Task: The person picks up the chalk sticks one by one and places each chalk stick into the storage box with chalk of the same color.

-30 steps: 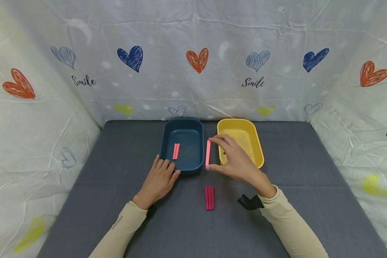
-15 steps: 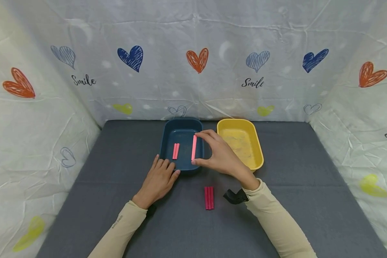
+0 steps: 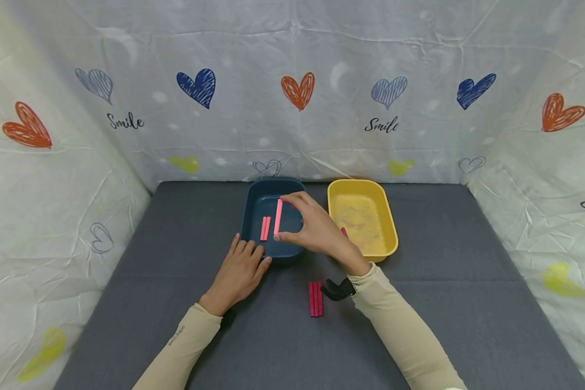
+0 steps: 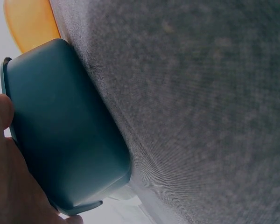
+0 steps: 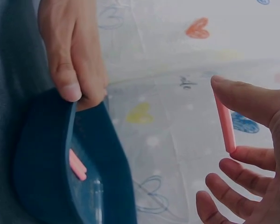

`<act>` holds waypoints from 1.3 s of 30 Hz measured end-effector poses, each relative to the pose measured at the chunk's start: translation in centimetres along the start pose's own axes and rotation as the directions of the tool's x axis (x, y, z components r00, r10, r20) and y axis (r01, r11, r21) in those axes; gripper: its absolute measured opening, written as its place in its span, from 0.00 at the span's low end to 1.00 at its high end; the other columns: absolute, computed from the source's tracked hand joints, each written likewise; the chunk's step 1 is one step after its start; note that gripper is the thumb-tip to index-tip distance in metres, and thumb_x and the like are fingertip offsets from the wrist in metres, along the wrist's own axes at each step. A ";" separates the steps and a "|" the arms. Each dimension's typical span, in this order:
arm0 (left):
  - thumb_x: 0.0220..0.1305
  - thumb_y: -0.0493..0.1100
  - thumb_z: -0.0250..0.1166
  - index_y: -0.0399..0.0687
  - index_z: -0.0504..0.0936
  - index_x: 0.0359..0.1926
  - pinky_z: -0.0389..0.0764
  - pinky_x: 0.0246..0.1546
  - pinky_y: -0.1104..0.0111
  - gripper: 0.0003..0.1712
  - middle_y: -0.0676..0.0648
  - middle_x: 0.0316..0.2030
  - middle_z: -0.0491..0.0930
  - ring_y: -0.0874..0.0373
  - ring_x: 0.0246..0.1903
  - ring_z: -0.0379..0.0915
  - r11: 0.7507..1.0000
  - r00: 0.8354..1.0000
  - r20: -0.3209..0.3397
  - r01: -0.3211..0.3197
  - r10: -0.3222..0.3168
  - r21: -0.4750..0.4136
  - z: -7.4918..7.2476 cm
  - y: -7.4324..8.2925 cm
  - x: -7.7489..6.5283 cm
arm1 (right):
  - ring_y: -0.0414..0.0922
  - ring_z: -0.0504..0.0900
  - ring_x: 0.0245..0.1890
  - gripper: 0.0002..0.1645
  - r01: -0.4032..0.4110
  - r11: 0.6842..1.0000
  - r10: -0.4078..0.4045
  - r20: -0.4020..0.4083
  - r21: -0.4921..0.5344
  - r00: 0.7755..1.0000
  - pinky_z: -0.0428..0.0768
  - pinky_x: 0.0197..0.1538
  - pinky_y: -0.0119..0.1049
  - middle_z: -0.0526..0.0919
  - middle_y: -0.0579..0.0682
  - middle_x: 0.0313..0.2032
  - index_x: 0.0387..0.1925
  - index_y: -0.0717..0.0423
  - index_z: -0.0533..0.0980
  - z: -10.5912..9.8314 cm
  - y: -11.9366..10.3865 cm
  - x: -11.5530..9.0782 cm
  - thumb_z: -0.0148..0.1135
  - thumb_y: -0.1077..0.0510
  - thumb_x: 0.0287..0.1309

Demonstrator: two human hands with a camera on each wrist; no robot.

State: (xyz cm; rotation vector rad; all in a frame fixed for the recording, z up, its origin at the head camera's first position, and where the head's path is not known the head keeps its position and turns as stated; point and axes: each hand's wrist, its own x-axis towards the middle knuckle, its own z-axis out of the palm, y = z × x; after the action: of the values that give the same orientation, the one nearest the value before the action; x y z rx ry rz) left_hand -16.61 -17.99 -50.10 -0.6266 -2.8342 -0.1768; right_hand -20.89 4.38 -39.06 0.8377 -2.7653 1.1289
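Note:
Between thumb and index fingertip, my right hand (image 3: 317, 230) pinches a pink chalk-like stick (image 3: 278, 216) by its two ends. It holds the stick over the blue bin (image 3: 247, 214), and the right wrist view shows the stick (image 5: 225, 122) with the other fingers spread free. Two shorter-looking pink sticks (image 3: 265, 228) lie side by side on the bin's floor. My left hand (image 3: 239, 271) grips the bin's near left rim, its thumb outside the wall and fingers over the edge. From the left wrist, the outer wall of the bin (image 4: 65, 126) fills much of the view.
A yellow bin (image 3: 392, 216) stands right of the blue one; a small red bit (image 3: 344, 232) shows beside my right wrist there. Three dark pink sticks (image 3: 316, 299) lie in a row on the grey tablecloth (image 3: 205, 206). A printed white curtain (image 3: 253, 130) closes off the back.
My right hand has carried the pink stick leftward, from between the two bins to above the blue bin. The left hand keeps its place on the rim.

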 end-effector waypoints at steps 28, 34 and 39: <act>0.75 0.55 0.51 0.43 0.76 0.44 0.56 0.71 0.42 0.20 0.42 0.40 0.75 0.45 0.48 0.71 1.000 0.999 -0.027 -0.023 0.023 -0.010 -0.1 -0.1 0.0 | 0.49 0.75 0.57 0.48 -0.111 0.989 0.122 0.113 -0.096 0.986 0.79 0.59 0.45 0.71 0.53 0.61 0.70 0.51 0.64 5.0 2.4 4.9 0.74 0.43 0.51; 0.75 0.56 0.50 0.43 0.76 0.46 0.55 0.72 0.42 0.21 0.42 0.42 0.76 0.45 0.49 0.71 1.000 1.000 -0.011 -0.010 0.010 -0.022 0.1 -0.1 -0.1 | 0.49 0.75 0.59 0.47 -0.111 0.987 0.126 0.138 -0.114 0.982 0.77 0.62 0.45 0.71 0.53 0.62 0.69 0.52 0.65 5.7 3.0 5.7 0.74 0.44 0.51; 0.75 0.56 0.51 0.44 0.77 0.46 0.55 0.72 0.42 0.21 0.43 0.42 0.76 0.46 0.49 0.71 1.000 1.000 -0.015 -0.005 0.005 -0.029 0.1 -0.1 0.0 | 0.50 0.74 0.60 0.47 -0.134 0.988 0.146 0.165 -0.083 0.975 0.75 0.64 0.46 0.71 0.55 0.62 0.69 0.53 0.66 6.3 3.4 6.1 0.74 0.45 0.51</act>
State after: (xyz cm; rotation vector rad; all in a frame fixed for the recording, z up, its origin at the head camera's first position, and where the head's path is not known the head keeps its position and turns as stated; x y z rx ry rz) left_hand -16.70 -18.03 -50.24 -0.6359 -2.8207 -0.2214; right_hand -26.78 -0.64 -44.41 0.7769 -3.0290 1.0154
